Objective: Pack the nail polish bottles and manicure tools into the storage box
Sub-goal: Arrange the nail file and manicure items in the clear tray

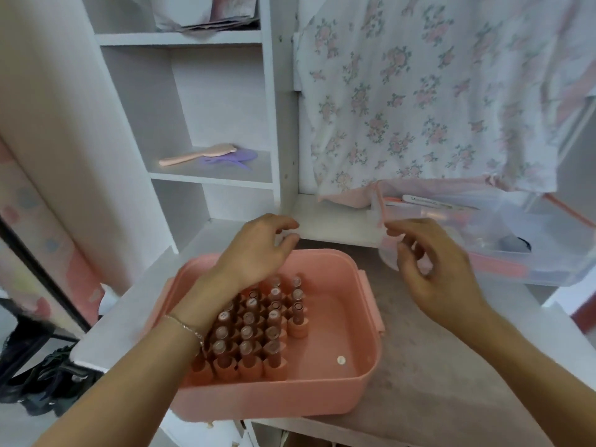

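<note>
Judging progress, I see nail polish bottles filling the storage box's left half, tools still outside at right, my left hand curled on something small, right hand pinching clear plastic.

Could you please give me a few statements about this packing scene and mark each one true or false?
1. The pink plastic storage box holds nail polish bottles on its left side. True.
2. The box is completely full. False: its right side is bare.
3. A pink hairbrush lies on a white shelf. True.
4. The right hand rests inside the box. False: it is at the clear plastic tray to the right.
5. The left hand is over the box's far rim. True.
</note>
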